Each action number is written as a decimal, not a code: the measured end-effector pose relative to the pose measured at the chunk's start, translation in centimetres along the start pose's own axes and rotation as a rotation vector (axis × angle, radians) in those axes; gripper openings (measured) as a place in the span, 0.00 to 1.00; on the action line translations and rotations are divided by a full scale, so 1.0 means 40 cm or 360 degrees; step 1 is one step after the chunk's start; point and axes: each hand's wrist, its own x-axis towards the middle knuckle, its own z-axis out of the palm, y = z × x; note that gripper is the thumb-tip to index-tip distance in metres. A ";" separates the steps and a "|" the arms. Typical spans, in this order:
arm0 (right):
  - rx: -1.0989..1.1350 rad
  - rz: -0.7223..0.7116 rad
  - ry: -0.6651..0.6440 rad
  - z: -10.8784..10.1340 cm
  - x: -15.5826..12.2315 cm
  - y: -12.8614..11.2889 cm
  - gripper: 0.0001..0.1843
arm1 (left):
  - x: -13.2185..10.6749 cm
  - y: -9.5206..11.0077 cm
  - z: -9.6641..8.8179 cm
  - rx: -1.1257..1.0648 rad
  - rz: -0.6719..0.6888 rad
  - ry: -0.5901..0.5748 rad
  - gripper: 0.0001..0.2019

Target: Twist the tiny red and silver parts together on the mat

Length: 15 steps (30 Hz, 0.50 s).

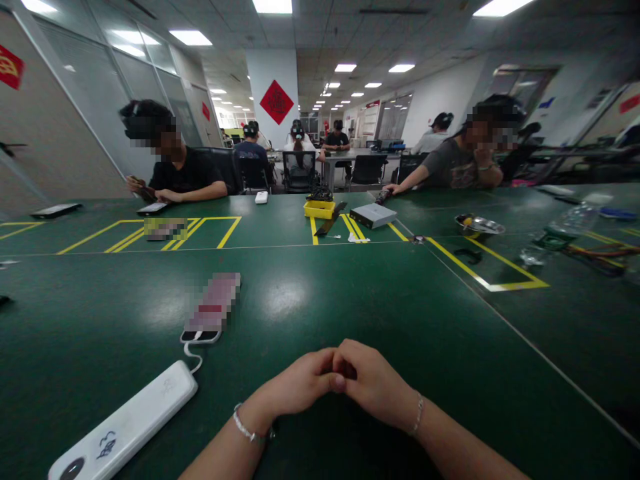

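My left hand (306, 387) and my right hand (373, 383) meet over the near part of the green table (280, 300). Their fingers are curled and clasped together, and no object shows between them. Each wrist wears a bracelet. Left of my hands lies a long white power bank (130, 420) with handwriting on it. A short white cable (196, 363) runs from it to a phone (215, 303) with a blurred, pinkish screen. Neither hand touches these things.
Across the table, one person holds something at left; another at right reaches toward a grey-white box (373, 215). Nearby are a yellow tray (319, 210) of dark cables, a metal bowl (480, 225) and a plastic bottle (563, 227). Yellow tape (457, 263) marks the tabletop.
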 end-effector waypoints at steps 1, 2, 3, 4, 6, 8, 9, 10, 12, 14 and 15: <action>0.0113 0.0055 -0.0038 0.001 0.000 0.004 0.07 | -0.001 -0.001 -0.002 -0.0065 -0.0022 -0.0050 0.07; 0.0244 0.0109 -0.0085 0.001 0.000 0.007 0.09 | -0.001 -0.004 -0.003 -0.0135 -0.0054 -0.0087 0.06; 0.0373 0.0153 -0.0130 0.002 0.000 0.008 0.10 | -0.001 -0.007 -0.004 -0.0204 -0.0090 -0.0108 0.06; 0.0475 0.0181 -0.0161 0.002 -0.001 0.006 0.10 | -0.001 -0.010 -0.004 -0.0268 -0.0122 -0.0112 0.05; 0.0550 0.0174 -0.0181 0.000 0.001 0.000 0.10 | 0.000 -0.015 -0.004 -0.0356 -0.0156 -0.0084 0.05; 0.0457 0.0087 -0.0130 -0.012 0.006 -0.003 0.08 | 0.001 -0.018 -0.004 -0.0398 -0.0170 -0.0038 0.05; 0.0373 0.0031 -0.0085 -0.025 0.009 0.001 0.07 | 0.001 -0.019 -0.004 -0.0411 -0.0183 -0.0013 0.07; 0.0272 -0.0018 -0.0011 -0.044 0.012 0.010 0.06 | 0.002 -0.021 -0.004 -0.0423 -0.0202 0.0022 0.09; 0.0008 -0.0015 0.0270 -0.105 0.013 0.053 0.03 | 0.004 -0.029 -0.005 -0.0473 -0.0240 0.0143 0.13; -0.0339 0.0171 0.0695 -0.192 -0.004 0.127 0.06 | 0.009 -0.041 -0.009 -0.0623 -0.0235 0.0367 0.13; -0.0528 0.0319 0.0921 -0.242 -0.022 0.174 0.07 | 0.012 -0.048 -0.012 -0.0747 -0.0220 0.0499 0.13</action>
